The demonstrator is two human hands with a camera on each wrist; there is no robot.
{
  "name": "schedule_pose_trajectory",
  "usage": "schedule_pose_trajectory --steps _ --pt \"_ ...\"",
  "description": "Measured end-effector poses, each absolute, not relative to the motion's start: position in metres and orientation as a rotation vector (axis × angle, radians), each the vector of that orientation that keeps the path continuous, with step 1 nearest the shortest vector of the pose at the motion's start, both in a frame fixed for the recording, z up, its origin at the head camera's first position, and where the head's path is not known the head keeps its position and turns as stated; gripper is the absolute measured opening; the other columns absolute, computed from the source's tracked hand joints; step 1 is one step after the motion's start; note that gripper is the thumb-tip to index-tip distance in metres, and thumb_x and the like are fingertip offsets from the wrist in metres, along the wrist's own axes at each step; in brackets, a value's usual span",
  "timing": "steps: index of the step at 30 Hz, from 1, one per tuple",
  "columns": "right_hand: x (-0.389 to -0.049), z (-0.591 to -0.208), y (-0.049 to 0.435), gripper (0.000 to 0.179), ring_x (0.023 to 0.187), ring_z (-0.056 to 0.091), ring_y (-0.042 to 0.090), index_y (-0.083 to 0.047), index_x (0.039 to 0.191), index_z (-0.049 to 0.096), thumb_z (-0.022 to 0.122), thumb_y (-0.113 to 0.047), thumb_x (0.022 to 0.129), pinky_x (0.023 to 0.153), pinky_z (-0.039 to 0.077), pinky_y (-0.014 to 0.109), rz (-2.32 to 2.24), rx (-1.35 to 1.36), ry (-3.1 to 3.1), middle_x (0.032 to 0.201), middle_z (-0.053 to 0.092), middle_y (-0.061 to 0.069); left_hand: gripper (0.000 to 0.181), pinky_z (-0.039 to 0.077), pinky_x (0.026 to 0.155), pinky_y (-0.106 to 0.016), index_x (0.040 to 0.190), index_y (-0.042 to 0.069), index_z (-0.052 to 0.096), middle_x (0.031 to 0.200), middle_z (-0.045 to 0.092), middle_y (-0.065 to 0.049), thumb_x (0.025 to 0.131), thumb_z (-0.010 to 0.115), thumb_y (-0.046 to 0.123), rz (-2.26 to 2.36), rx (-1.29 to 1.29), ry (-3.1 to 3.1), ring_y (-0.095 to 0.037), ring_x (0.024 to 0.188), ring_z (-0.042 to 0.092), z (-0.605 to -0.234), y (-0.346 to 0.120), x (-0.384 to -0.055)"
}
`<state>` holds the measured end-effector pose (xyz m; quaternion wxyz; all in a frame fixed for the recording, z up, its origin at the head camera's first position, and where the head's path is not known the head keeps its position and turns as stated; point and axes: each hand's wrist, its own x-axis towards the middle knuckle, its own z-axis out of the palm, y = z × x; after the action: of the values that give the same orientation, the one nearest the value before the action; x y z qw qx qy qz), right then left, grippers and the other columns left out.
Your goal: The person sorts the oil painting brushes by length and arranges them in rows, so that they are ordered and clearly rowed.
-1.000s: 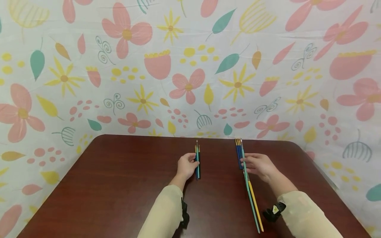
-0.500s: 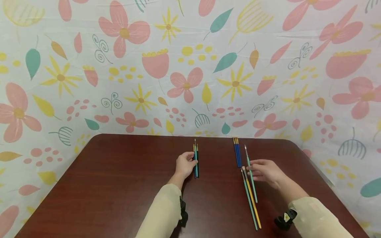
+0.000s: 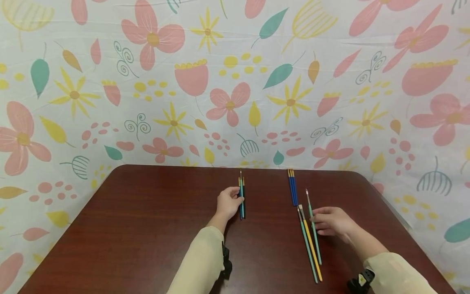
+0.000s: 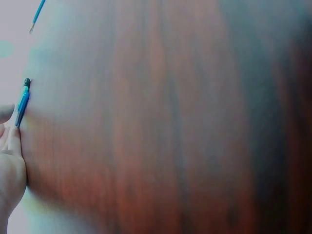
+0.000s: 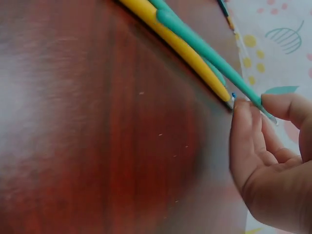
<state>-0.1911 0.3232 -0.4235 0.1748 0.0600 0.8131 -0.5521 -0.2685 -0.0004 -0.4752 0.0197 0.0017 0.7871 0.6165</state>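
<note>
Between its thumb and fingers, my left hand (image 3: 228, 202) holds a small bundle of teal and dark paintbrushes (image 3: 242, 211), bristles toward the back edge. In the left wrist view, blue brush handles (image 4: 22, 105) show by the fingertips. My right hand (image 3: 335, 222) pinches a teal paintbrush (image 3: 317, 245) near its bristle end; in the right wrist view its rounded handle end (image 5: 165, 18) overlaps the yellow brush. Just left of the held brush, a yellow paintbrush (image 3: 311, 245) lies beside another teal paintbrush (image 3: 306, 241).
Several blue paintbrushes (image 3: 292, 188) lie side by side near the back edge of the dark wooden table (image 3: 147, 228). A flower-patterned cloth (image 3: 227, 61) hangs behind the table. Black straps (image 3: 361, 281) sit at the wrists.
My right hand has carried the teal paintbrush from beside the blue ones toward me and to the right, alongside the yellow one. My left hand stays in place on its bundle.
</note>
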Motion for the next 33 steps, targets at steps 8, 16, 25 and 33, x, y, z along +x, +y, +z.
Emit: schedule_pose_trajectory --steps 8,16,25,33 --pt "-0.180 -0.428 0.328 0.055 0.083 0.068 0.018 0.015 0.128 0.045 0.064 -0.016 0.087 0.068 0.060 0.036 -1.467 0.167 2.358 0.100 0.069 0.010 0.038 0.051 0.099 -0.039 0.127 0.003 0.058 0.128 0.059 -0.017 0.089 0.063 0.007 1.921 0.003 2.443 -0.029 0.122 0.055 -0.475 -0.001 -0.269" --pt "-0.174 -0.428 0.326 0.047 0.083 0.068 0.022 0.016 0.121 0.051 0.065 -0.013 0.086 0.067 0.060 0.039 -1.367 0.151 2.431 0.096 0.070 0.014 0.038 0.051 0.098 -0.039 0.127 0.004 0.058 0.128 0.059 -0.016 0.089 0.063 0.007 1.904 0.001 2.448 -0.029 0.121 0.056 -0.476 -0.001 -0.269" --pt "-0.169 -0.429 0.320 0.045 0.083 0.067 0.025 0.013 0.119 0.053 0.066 -0.014 0.085 0.067 0.059 0.041 -1.295 0.153 2.483 0.098 0.068 0.015 0.038 0.051 0.098 -0.038 0.127 0.004 0.058 0.129 0.058 -0.016 0.090 0.063 0.007 1.907 -0.002 2.441 -0.029 0.122 0.055 -0.474 0.001 -0.269" --pt "-0.171 -0.428 0.318 0.039 0.082 0.068 0.023 0.011 0.117 0.057 0.064 -0.013 0.087 0.066 0.060 0.040 -1.288 0.180 2.491 0.097 0.069 0.014 0.037 0.052 0.097 -0.039 0.126 0.004 0.058 0.128 0.059 -0.017 0.089 0.063 0.007 1.903 0.002 2.452 -0.030 0.121 0.056 -0.476 -0.001 -0.270"
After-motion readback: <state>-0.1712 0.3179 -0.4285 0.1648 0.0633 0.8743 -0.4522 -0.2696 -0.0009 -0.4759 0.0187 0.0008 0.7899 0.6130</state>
